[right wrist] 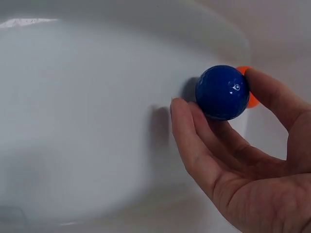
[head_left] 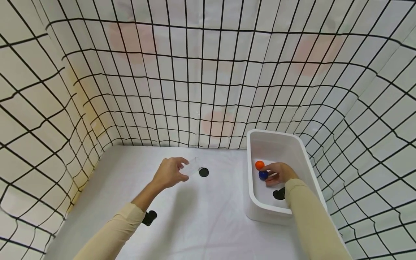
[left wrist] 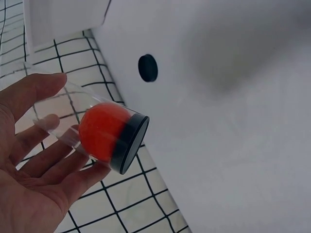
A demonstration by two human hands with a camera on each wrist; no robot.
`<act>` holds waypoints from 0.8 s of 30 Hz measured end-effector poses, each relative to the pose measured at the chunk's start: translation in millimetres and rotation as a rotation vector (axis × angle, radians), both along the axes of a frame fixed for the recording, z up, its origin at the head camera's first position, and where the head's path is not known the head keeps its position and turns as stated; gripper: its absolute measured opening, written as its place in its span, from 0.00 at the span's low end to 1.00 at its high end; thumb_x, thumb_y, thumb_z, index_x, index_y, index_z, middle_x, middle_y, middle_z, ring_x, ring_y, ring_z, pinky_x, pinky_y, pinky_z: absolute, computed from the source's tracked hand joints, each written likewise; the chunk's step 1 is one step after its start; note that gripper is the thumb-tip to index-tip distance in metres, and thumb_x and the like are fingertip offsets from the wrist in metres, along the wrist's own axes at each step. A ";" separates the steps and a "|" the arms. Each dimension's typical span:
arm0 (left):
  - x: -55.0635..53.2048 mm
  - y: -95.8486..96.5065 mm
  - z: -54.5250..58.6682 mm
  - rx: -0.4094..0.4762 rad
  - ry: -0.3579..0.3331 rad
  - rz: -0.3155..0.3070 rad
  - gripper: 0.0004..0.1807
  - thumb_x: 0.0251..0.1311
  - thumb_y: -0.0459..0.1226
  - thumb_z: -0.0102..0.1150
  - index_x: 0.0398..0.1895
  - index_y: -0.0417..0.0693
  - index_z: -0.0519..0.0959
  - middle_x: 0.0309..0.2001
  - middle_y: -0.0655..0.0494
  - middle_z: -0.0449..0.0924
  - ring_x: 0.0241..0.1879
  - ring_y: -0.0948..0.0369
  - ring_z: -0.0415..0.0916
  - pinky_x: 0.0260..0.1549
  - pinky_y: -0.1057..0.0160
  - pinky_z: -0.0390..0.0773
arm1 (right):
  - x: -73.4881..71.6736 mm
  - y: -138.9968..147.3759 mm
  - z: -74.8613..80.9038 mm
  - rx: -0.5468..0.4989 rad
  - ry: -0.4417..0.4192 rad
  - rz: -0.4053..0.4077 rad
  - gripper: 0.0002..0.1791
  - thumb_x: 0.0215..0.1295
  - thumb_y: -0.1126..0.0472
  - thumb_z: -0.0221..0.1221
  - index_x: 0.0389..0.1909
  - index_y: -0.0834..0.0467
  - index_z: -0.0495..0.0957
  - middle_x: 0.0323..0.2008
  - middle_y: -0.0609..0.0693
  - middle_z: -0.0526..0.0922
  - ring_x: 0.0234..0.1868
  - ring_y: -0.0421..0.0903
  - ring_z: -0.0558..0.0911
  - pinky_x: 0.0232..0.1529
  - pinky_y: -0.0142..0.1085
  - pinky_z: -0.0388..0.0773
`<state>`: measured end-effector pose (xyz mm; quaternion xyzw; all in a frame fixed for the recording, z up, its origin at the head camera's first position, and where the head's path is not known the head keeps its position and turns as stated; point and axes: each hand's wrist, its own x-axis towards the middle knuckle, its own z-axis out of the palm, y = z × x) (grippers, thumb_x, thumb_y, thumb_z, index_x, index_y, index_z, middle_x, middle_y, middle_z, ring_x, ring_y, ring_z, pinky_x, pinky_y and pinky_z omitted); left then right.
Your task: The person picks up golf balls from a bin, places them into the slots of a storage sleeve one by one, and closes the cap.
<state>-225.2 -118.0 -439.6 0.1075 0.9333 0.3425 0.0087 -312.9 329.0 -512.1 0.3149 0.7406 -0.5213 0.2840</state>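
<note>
My left hand [head_left: 170,172] holds a clear tube [head_left: 194,167] above the table, with thumb and fingers around its sides. In the left wrist view, an orange-red ball [left wrist: 101,131] sits inside the tube against its black cap [left wrist: 130,144]. Inside a white bin [head_left: 251,180], my right hand [head_left: 278,173] pinches a blue golf ball [right wrist: 222,92] between thumb and fingers. Just beyond it lies an orange ball [head_left: 259,165], partly hidden behind the blue one in the right wrist view.
A black disc [head_left: 204,172] lies on the white table [head_left: 214,216] near the tube. Black grid netting [head_left: 201,86] rises along the back and both sides. The bin's raised rim [head_left: 273,208] surrounds the right hand. Small black objects [head_left: 149,218] show beside the wrists.
</note>
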 end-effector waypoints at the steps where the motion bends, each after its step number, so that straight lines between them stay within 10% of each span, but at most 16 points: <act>1: -0.1 0.5 0.2 -0.002 -0.003 -0.004 0.24 0.46 0.35 0.77 0.51 0.46 0.85 0.44 0.46 0.88 0.40 0.54 0.85 0.38 0.57 0.84 | 1.0 2.3 1.8 -0.007 -0.003 -0.004 0.34 0.68 0.56 0.64 0.66 0.71 0.63 0.49 0.66 0.77 0.41 0.57 0.88 0.52 0.46 0.83; 24: -1.5 5.7 0.4 -0.012 0.007 -0.028 0.25 0.46 0.35 0.78 0.52 0.46 0.85 0.45 0.45 0.88 0.42 0.51 0.86 0.38 0.55 0.85 | 0.1 12.9 85.5 -0.183 0.186 0.106 0.37 0.69 0.55 0.64 0.71 0.66 0.59 0.56 0.66 0.74 0.41 0.52 0.89 0.51 0.40 0.84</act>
